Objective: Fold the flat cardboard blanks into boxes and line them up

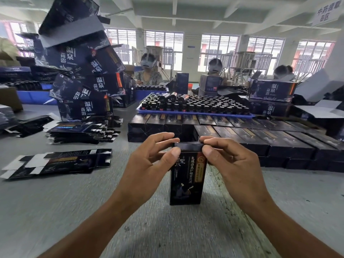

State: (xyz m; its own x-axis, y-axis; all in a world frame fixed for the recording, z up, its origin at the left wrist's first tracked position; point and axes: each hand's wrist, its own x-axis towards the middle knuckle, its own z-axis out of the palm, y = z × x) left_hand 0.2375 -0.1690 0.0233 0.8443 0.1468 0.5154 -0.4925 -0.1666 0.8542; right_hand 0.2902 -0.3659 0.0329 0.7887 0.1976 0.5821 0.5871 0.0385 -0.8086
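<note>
The box (187, 175) you are working on stands upright on the grey table (55, 211) right in front of you, already squared into a tube, with its top flap bent over and caught between your two hands. Your left hand (149, 155) pinches the flap's left corner, thumb on the near face and curled fingers over the top edge; your right hand (230, 161) does the same at the right corner, so both are clamped on the cardboard and neither is free. By the look of it you are on the closing step: the flap is folded down but its tongue does not yet seem tucked in, though your fingers hide the seam and I cannot say for certain. The next move likely calls for pressing the flap evenly at both corners so the tongue slides inside the front wall without creasing, while keeping the box from tipping on its narrow base. After that it belongs with the row of finished boxes (242, 136) lying side by side just beyond your hands. More flat blanks (55, 162) wait to your left, with a taller stack of blanks (81, 133) behind them.
</note>
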